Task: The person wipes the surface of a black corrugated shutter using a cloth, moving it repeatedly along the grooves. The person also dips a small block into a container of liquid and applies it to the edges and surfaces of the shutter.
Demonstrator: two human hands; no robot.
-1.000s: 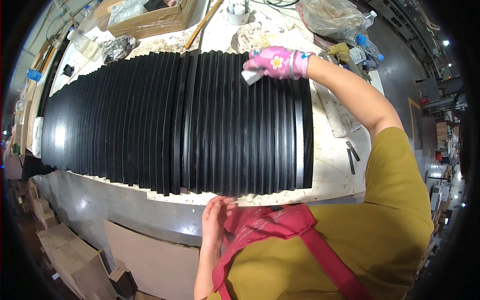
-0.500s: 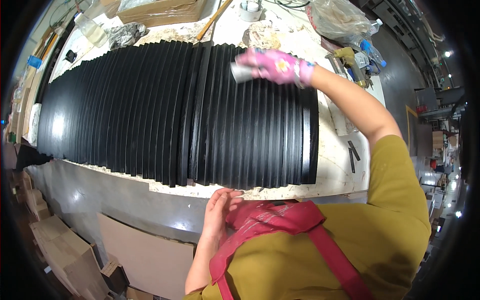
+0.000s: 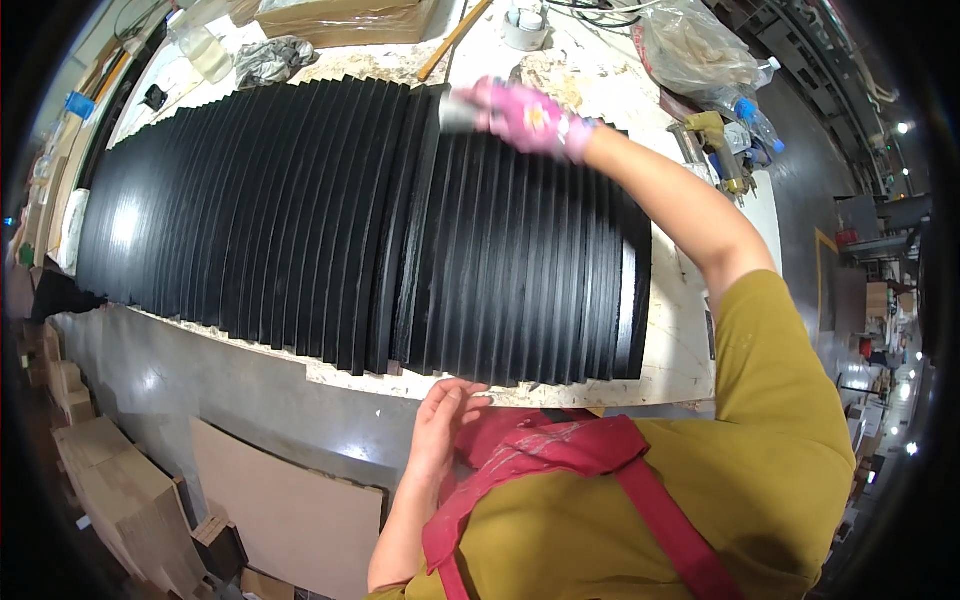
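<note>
Black ridged strips (image 3: 240, 220) lie side by side in two long groups across the table, with a narrow seam of flat black pieces between them. My right hand (image 3: 530, 118), in a pink flowered glove, is over the far end of the right-hand group (image 3: 520, 260). It is closed around a flat pale grey piece (image 3: 458, 113), blurred by motion, whose kind I cannot make out. At the near table edge, just in front of the strips, my bare left hand (image 3: 440, 415) hangs with loosely bent fingers and nothing visible in it.
Behind the strips are a grey rag (image 3: 275, 60), a clear bottle (image 3: 203, 50), a wooden stick (image 3: 452, 42), a white tub (image 3: 524, 26) and a wrapped carton (image 3: 345, 22). A plastic bag (image 3: 695, 50) and a yellowish tool (image 3: 715, 140) sit at the far right. Cartons (image 3: 125, 490) stand on the floor at left.
My right hand has swept left and slightly farther away with the pale piece, toward the seam. My left hand stays near the table edge. The whole view has shifted slightly.
</note>
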